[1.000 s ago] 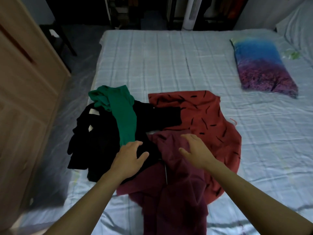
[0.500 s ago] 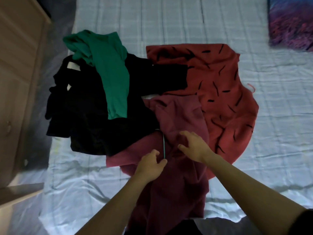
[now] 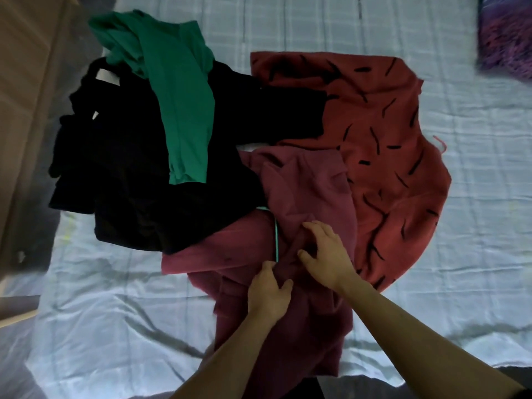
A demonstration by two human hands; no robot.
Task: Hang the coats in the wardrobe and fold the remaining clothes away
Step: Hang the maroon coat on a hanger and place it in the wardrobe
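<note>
A pile of clothes lies on the bed [image 3: 475, 197]. A maroon coat [image 3: 302, 197] is nearest me, draping over the bed's front edge. A thin teal hanger [image 3: 276, 240] pokes out of it. My left hand [image 3: 269, 295] pinches the coat's fabric just below the hanger. My right hand [image 3: 328, 254] rests on the coat beside it, fingers bent into a fold. A red garment with black dashes [image 3: 388, 139] lies to the right, a black garment [image 3: 138, 168] to the left, a green top [image 3: 178, 90] over the black one.
A wooden wardrobe [image 3: 26, 110] stands along the left edge. A purple patterned pillow [image 3: 506, 38] lies at the top right of the bed. Plaid sheet shows to the right and in front left of the pile.
The view has dropped closer to the pile. Both hands slid toward me along the maroon coat and came together by the hanger; the left hand now pinches the fabric.
</note>
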